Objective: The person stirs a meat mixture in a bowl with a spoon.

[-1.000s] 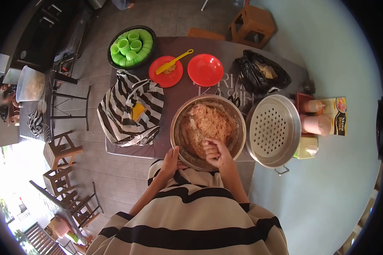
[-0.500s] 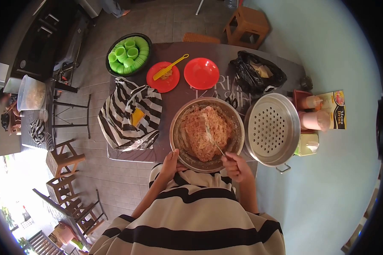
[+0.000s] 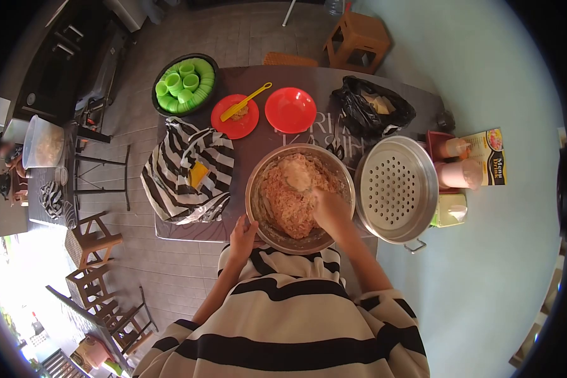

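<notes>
A large metal bowl (image 3: 256,223) near the table's front edge holds a pinkish minced mixture (image 3: 286,205). My left hand (image 3: 243,238) grips the bowl's lower left rim, thumb at the edge. Over the right half of the mixture is my right hand (image 3: 329,211), slightly blurred and closed around a spoon (image 3: 298,178), whose head presses into the upper part of the mixture; most of its handle is hidden. Just right of the bowl sits a perforated steamer tray (image 3: 394,189).
Left of the bowl lies a striped plastic bag (image 3: 189,170). Behind are a red plate with a yellow spatula (image 3: 246,103), a red bowl (image 3: 290,109), green cups (image 3: 174,82) and a black bag (image 3: 372,104). Bottles (image 3: 458,174) stand at right. A person (image 3: 14,154) is at far left.
My right hand has moved up and inward over the bowl, and the spoon's head now pushes into the upper mixture. My left hand stays at the rim. The whole view has shifted slightly.
</notes>
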Demonstrator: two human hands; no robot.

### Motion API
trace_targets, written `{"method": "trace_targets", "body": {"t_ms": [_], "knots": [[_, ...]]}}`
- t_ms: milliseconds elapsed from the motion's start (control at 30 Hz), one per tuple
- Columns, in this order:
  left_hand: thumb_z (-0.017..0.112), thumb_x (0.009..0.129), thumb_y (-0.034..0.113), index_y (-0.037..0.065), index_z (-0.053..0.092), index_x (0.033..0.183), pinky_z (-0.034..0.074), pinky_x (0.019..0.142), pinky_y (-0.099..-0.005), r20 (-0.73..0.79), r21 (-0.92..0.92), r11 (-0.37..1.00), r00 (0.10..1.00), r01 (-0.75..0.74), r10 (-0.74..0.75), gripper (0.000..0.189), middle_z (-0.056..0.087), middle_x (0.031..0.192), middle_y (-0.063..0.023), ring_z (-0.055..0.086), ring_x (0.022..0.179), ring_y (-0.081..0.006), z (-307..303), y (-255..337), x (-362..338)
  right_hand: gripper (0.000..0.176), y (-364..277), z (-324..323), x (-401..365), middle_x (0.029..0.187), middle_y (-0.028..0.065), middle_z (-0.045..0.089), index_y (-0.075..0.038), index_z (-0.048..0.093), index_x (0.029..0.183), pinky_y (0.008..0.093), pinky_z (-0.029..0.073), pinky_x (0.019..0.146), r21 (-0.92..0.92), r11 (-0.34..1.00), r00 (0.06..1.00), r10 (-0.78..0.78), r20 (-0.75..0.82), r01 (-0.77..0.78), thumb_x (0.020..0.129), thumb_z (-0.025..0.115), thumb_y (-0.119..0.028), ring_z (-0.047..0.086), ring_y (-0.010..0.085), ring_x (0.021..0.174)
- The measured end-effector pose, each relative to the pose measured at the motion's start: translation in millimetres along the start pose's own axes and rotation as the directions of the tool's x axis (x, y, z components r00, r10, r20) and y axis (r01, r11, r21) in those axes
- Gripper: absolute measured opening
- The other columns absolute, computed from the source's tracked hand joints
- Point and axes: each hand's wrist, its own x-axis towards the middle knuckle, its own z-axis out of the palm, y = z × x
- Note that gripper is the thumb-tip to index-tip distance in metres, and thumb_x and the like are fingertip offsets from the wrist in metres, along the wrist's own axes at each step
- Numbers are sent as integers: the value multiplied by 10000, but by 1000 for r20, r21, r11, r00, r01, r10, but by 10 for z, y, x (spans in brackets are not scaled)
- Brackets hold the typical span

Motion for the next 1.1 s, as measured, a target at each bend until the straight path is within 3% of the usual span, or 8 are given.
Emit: {"method": "trace_targets", "body": {"t_ms": [100,367,467,633,767,867,1067,1100], "knots": [[509,846,133,3,395,1162,546,513,-275,-40,35,999,999,-11,12,360,589,802,-94,610,667,-147,-5,-60,45,273,-187,155,23,839,164,605,-73,523,1033,425,474,667,-93,995,996,52,77,-45,769,456,-75,592,327,785],[466,871,130,42,377,1151,520,481,-245,-17,30,998,998,-64,64,307,591,801,-82,611,600,-144,-11,-105,63,271,194,146,-555,808,166,608,-78,517,1042,428,483,638,-186,982,992,65,109,-44,785,428,-86,605,330,776],[493,851,116,17,393,1173,547,510,-288,-19,-50,999,1000,-17,16,351,577,762,-94,611,623,-154,14,-9,16,242,335,-84,-639,774,160,612,-76,541,981,428,484,608,-188,982,998,-14,53,23,756,452,-86,610,332,733],[483,854,115,26,369,1204,547,514,-289,-6,13,1000,1000,-23,23,379,583,771,-97,617,622,-160,-9,-49,43,121,204,-683,-626,704,137,616,-53,601,733,401,485,565,-440,896,997,22,-71,-51,713,484,-73,623,294,679],[429,888,124,60,332,1230,542,549,-290,40,58,998,999,-28,26,362,589,799,-77,614,632,-153,-32,-82,74,118,162,-580,-111,702,116,621,-58,613,687,384,479,534,-492,869,983,-49,-178,-46,713,499,-76,625,271,669],[429,888,124,63,346,1230,544,551,-286,47,42,999,999,-20,18,357,588,810,-72,610,644,-148,-26,-46,52,116,375,-125,569,693,104,619,-66,619,696,378,476,529,-557,824,968,-214,-132,106,722,507,-74,620,255,648],[433,888,130,69,361,1225,548,541,-276,119,-32,999,993,1,3,350,580,830,-63,602,655,-138,-27,56,3,110,463,-84,1008,682,105,619,-53,624,654,381,483,545,-529,724,878,-469,93,442,698,524,-64,614,252,645],[433,888,130,69,361,1225,548,541,-276,120,-33,999,993,3,1,350,580,830,-63,602,655,-138,-22,61,11,110,434,-87,1054,682,105,619,-53,624,654,381,483,545,-530,724,879,-468,95,442,698,524,-64,614,252,645]]}}
